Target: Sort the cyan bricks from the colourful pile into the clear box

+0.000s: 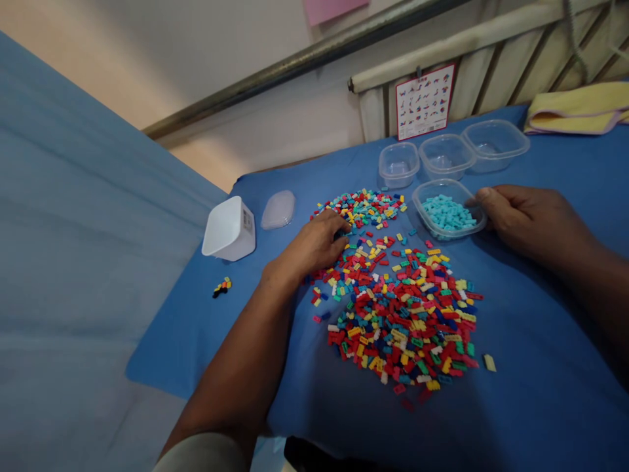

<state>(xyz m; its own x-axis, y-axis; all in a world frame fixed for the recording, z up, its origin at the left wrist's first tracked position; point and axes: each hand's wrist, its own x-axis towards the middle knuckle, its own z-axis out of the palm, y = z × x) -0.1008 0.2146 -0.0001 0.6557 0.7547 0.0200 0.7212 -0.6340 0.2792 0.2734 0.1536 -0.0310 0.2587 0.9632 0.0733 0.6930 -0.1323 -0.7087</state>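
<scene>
With thumb and bent fingers, my right hand [531, 219] pinches the right rim of a clear plastic container [426, 221]. Inside it lie many small light-blue toy bricks [448, 213]. My left hand [322, 242] rests palm down at the left of the loose bricks, its thumb and forefinger apart, with no brick visible between them; the other fingertips are hidden. Just beyond that hand is a smaller heap of mixed bricks [366, 206]. Nearer to me spreads a larger pile of red, yellow, green, blue and white bricks [407, 318].
Three clear containers [399, 168] stand in a row at the back, below a picture card [425, 103]. On the left are a white tub [223, 231], a translucent lid [278, 210] and a few yellow, orange and black pieces [223, 287]. A yellow cloth [574, 110] lies far right.
</scene>
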